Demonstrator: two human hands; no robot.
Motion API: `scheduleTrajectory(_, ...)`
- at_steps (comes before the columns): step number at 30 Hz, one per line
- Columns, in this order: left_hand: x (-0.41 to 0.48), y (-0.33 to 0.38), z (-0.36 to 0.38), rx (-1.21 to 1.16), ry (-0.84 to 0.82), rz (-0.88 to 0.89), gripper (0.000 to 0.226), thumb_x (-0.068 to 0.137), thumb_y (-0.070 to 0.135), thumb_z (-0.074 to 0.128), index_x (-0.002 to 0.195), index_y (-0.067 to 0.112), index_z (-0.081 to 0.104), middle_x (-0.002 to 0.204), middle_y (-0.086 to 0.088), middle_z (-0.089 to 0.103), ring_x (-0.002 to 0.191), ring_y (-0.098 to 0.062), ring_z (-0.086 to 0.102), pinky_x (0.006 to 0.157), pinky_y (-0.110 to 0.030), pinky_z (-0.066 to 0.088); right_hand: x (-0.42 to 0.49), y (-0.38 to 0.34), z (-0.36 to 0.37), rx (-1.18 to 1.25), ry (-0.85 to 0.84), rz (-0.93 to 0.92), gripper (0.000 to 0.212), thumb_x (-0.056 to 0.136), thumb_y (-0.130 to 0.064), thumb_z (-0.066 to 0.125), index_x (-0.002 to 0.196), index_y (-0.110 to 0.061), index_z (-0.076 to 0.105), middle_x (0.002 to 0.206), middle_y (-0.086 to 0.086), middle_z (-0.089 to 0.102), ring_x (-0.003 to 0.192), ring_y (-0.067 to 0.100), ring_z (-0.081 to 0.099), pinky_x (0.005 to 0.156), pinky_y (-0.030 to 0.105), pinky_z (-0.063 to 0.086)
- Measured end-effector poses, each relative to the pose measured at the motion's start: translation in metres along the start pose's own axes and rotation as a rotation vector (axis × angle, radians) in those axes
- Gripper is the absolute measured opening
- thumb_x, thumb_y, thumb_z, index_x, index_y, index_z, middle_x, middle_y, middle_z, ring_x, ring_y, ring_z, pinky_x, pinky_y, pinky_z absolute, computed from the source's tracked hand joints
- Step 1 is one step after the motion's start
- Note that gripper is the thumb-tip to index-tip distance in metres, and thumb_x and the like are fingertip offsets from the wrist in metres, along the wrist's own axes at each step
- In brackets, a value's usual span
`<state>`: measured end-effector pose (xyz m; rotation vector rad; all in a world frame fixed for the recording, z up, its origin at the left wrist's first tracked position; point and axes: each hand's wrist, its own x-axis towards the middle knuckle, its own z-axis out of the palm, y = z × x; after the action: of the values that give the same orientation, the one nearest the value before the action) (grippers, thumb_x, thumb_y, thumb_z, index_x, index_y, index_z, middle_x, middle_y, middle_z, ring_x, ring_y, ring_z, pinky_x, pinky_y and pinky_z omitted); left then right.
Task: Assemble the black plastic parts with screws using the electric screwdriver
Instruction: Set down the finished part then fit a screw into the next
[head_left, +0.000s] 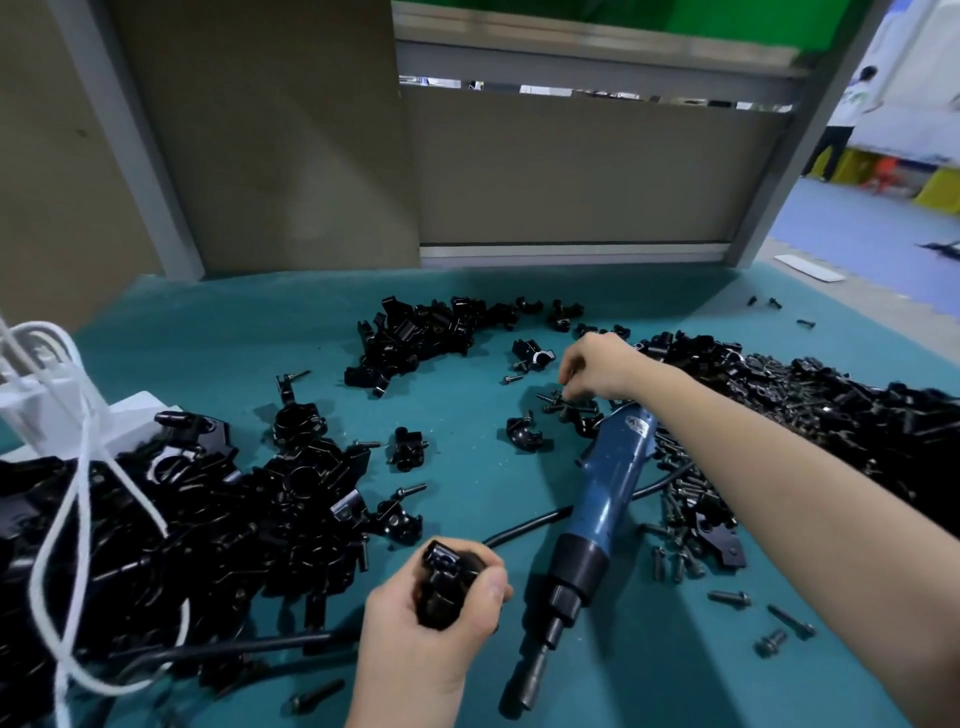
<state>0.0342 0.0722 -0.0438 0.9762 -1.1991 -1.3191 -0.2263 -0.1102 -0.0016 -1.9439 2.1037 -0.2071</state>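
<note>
Low at centre, black plastic part (441, 577) sits clamped in left hand (431, 634). Right hand (597, 364) is down at loose screws (556, 401), pinch unclear. Electric screwdriver (597, 499) lies idle between on teal mat (249, 353). Risk: small screw slips mid-pick, lost among scattered parts (415, 332).

glossy black plastic parts (208, 519), matt teal table mat (467, 483)

The left grip (426, 639) hides most of the black part (441, 574) it holds. At one o'clock, the curled fingers of the right grip (597, 366) cover whatever they touch.
</note>
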Motion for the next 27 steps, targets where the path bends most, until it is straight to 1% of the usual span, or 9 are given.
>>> scheduleTrajectory(2, 0.000, -0.001, -0.001, 0.022, -0.014, 0.009, 0.029, 0.046, 0.045, 0.065, 0.066, 0.025, 0.071, 0.060, -0.009, 0.069, 0.040, -0.002, 0.049, 0.043, -0.008, 0.037, 0.003, -0.005, 0.006, -0.033, -0.049, 0.007, 0.018, 0.079, -0.011, 0.077, 0.095, -0.009, 0.069, 0.086, -0.001, 0.060, 0.078, 0.015, 0.057, 0.074, 0.027, 0.049)
scheduleTrajectory(5, 0.000, -0.001, -0.002, 0.025, -0.026, 0.003, 0.030, 0.047, 0.045, 0.065, 0.067, 0.024, 0.071, 0.062, -0.009, 0.069, 0.042, -0.001, 0.050, 0.044, -0.009, 0.037, 0.008, -0.012, 0.007, -0.078, -0.075, 0.016, 0.018, 0.084, -0.005, 0.070, 0.101, -0.009, 0.064, 0.083, 0.000, 0.053, 0.064, 0.011, 0.049, 0.055, 0.021, 0.041)
scheduleTrajectory(7, 0.000, -0.001, -0.001, 0.017, -0.030, 0.001, 0.030, 0.048, 0.045, 0.065, 0.068, 0.023, 0.071, 0.062, -0.010, 0.069, 0.042, -0.002, 0.049, 0.044, -0.009, 0.037, 0.010, -0.015, 0.005, -0.122, -0.122, 0.012, 0.023, 0.086, -0.003, 0.067, 0.107, -0.009, 0.059, 0.078, -0.002, 0.048, 0.059, 0.009, 0.043, 0.049, 0.020, 0.036)
scheduleTrajectory(10, -0.001, 0.000, -0.001, 0.018, -0.043, 0.004, 0.030, 0.048, 0.044, 0.065, 0.068, 0.022, 0.071, 0.063, -0.011, 0.069, 0.042, -0.001, 0.049, 0.045, -0.009, 0.037, 0.011, -0.020, 0.001, -0.178, -0.213, 0.001, 0.025, 0.086, -0.002, 0.065, 0.108, -0.010, 0.056, 0.080, -0.001, 0.049, 0.059, 0.012, 0.046, 0.050, 0.021, 0.039)
scheduleTrajectory(13, -0.001, 0.001, -0.001, 0.018, -0.055, 0.003, 0.031, 0.048, 0.045, 0.064, 0.068, 0.022, 0.070, 0.064, -0.012, 0.069, 0.043, -0.001, 0.048, 0.046, -0.010, 0.038, 0.013, -0.021, -0.001, -0.187, -0.237, 0.005, 0.017, 0.086, 0.000, 0.064, 0.100, -0.008, 0.058, 0.082, 0.000, 0.052, 0.063, 0.014, 0.051, 0.052, 0.021, 0.043)
scheduleTrajectory(17, -0.001, 0.002, -0.001, 0.011, -0.067, 0.003, 0.031, 0.050, 0.044, 0.064, 0.069, 0.020, 0.070, 0.064, -0.014, 0.067, 0.043, -0.002, 0.047, 0.045, -0.011, 0.037, 0.014, -0.018, 0.002, -0.134, -0.190, 0.013, 0.015, 0.085, 0.006, 0.061, 0.087, -0.008, 0.055, 0.089, 0.007, 0.059, 0.068, 0.017, 0.058, 0.055, 0.022, 0.047)
scheduleTrajectory(21, -0.002, 0.001, -0.002, 0.011, -0.086, 0.009, 0.029, 0.052, 0.045, 0.064, 0.070, 0.023, 0.070, 0.065, -0.012, 0.067, 0.046, -0.001, 0.048, 0.046, -0.011, 0.037, 0.012, -0.015, 0.007, -0.109, -0.167, 0.044, 0.013, 0.089, 0.007, 0.058, 0.094, -0.006, 0.058, 0.088, 0.007, 0.058, 0.061, 0.014, 0.058, 0.049, 0.019, 0.045)
scheduleTrajectory(23, -0.002, 0.000, -0.003, 0.020, -0.096, 0.013, 0.028, 0.054, 0.046, 0.064, 0.071, 0.025, 0.070, 0.066, -0.009, 0.068, 0.048, 0.000, 0.049, 0.046, -0.013, 0.039, 0.010, -0.015, 0.006, -0.079, -0.140, 0.043, 0.012, 0.089, 0.006, 0.059, 0.095, -0.003, 0.064, 0.092, 0.010, 0.065, 0.059, 0.013, 0.059, 0.048, 0.018, 0.045)
scheduleTrajectory(27, -0.003, -0.002, -0.004, 0.018, -0.104, 0.008, 0.027, 0.056, 0.047, 0.064, 0.073, 0.027, 0.070, 0.067, -0.006, 0.069, 0.049, 0.001, 0.050, 0.047, -0.013, 0.040, -0.004, -0.020, -0.010, 0.119, -0.019, 0.036, 0.008, 0.088, -0.004, 0.067, 0.094, -0.003, 0.071, 0.092, 0.009, 0.070, 0.063, 0.014, 0.066, 0.051, 0.015, 0.051)
